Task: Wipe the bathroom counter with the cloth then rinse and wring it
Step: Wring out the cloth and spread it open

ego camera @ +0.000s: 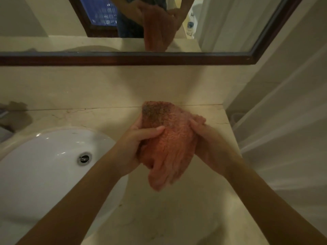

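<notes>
An orange terry cloth [168,144] is held up above the beige marble counter [177,209], to the right of the sink. My left hand [134,144] grips its left side, thumb laid across the front. My right hand [208,138] holds its right side from behind, fingers tucked into the fabric. The cloth's top corner looks darker and soiled, and its lower end hangs loose and bunched.
A white oval sink [44,165] with a metal drain [84,158] lies at the left. A dark-framed mirror [159,58] runs along the wall above the backsplash. A white shower curtain [283,129] hangs past the counter's right edge. A dark object sits at far left [7,117].
</notes>
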